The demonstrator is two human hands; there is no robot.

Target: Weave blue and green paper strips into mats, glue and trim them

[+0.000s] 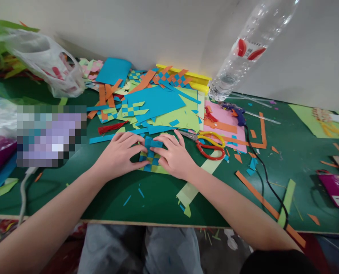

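A small woven piece of blue and yellow-green paper strips (152, 167) lies on the green table between my hands. My left hand (121, 155) holds its left edge, with the thumb on the near side and the fingers curved over the far side. From the right, my right hand (173, 155) pinches the same weave, its fingertips on the blue strips. Parts of the weave are hidden under my fingers. Just beyond my hands rest a blue paper strip (105, 138) and a red tassel (112, 127). Scissors (211, 144) with red and yellow handles lie close to my right hand.
Blue paper sheets (158, 102) and woven paper fish (133, 108) pile up behind. A plastic bottle (243, 53) stands back right, near a glue gun (238, 114) with a black cord. A pixelated device (51, 137) and a plastic bag (46, 57) are left.
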